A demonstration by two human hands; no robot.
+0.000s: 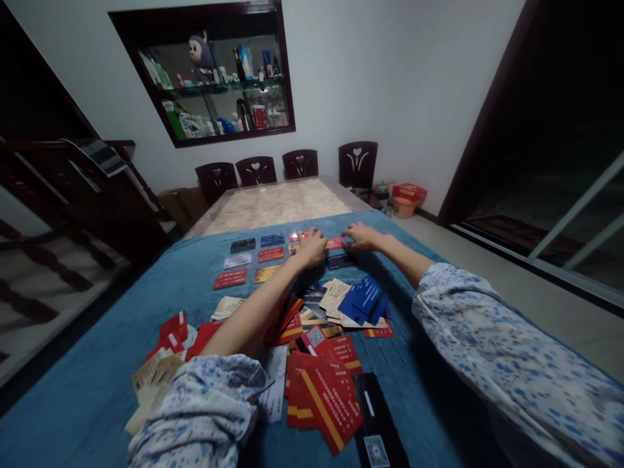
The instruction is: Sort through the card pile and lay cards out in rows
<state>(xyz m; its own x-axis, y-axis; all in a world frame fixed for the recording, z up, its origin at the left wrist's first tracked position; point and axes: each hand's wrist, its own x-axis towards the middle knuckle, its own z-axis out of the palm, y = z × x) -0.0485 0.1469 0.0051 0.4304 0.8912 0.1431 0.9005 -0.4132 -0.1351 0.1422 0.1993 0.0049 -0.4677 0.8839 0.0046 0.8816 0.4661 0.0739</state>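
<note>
Bracketing a red card (335, 243), the left hand (312, 248) and right hand (359, 235) had bent fingers; whether either gripped it, I could not tell. Light, even pressure from 2 sides probably suited squaring it within the neat rows (270, 254). Nearer lay loose cards (324, 390) on blue cloth (112, 351) over the counter (273, 201).

The person's bare left hand (312, 249) is over rows of flat rectangular cards (271, 254) on a blue fabric cloth (88, 383); the bare right hand (361, 236) is at a red rectangular card (335, 244). Red, yellow-striped cards (324, 396) lie overlapped nearer the body.
</note>
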